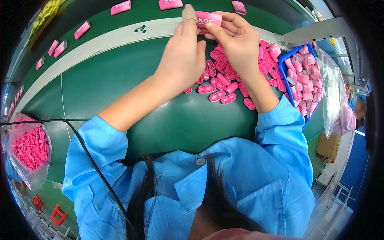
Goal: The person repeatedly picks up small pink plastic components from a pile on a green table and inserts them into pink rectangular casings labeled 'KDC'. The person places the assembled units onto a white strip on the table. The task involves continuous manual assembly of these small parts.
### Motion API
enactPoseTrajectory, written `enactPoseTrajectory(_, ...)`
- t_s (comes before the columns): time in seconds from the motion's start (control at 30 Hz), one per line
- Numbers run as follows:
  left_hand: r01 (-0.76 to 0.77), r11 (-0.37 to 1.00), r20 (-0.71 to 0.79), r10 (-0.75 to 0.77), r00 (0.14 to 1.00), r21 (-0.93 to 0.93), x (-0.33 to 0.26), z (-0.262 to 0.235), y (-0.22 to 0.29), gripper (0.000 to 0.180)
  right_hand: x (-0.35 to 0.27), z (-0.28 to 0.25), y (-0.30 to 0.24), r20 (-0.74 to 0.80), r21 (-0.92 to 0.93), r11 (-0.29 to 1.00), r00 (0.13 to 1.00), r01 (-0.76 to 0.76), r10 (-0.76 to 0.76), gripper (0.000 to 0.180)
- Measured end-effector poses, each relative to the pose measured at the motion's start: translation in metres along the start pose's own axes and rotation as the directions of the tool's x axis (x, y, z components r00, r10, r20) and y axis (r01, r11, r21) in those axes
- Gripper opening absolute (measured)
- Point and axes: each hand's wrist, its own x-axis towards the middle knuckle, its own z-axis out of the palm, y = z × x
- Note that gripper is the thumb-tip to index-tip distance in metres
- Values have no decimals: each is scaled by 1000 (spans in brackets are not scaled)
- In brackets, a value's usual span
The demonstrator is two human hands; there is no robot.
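A pink flat casing with white lettering [212, 18] is held up at the far side of the bench, over the pale rail. My right hand [239, 42] grips its right part, with the thumb on the front face and the fingers behind. My left hand [183, 54] is upright at the casing's left end, its fingers stretched and touching that end, the thumb apart. A beige finger cot [189, 15] covers one left fingertip. Below my hands lies a loose pile of small pink oval caps [218, 83], partly hidden by my right hand and forearm.
A blue tray [283, 64] full of pink casings stands at the right, beside a clear plastic bag [331, 88]. Beyond the pale rail [120, 37], several casings lie on a green belt [96, 16]. At the left are a bag of pink parts [30, 146] and a black cable [86, 148].
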Motion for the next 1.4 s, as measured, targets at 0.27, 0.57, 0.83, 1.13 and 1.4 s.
enactPoseTrajectory(0.27,19,983,91,-3,996,-181,22,-2,-27,54,24,-34,10,111,217,939,963,-266,247,32)
enactPoseTrajectory(0.57,-396,834,2,429,904,384,38,-2,-44,48,43,-38,21,76,-97,989,990,-107,115,36)
enactPoseTrajectory(0.83,-73,883,164,-4,987,463,61,3,-30,31,104,-49,33,-10,-689,716,987,109,-159,24)
enactPoseTrajectory(1.13,-235,829,214,143,966,507,48,16,-25,32,78,-68,5,17,-660,750,997,-50,81,14)
enactPoseTrajectory(1.4,363,844,205,-304,930,-395,46,0,-27,36,15,-40,-7,152,-214,977,988,9,24,32)
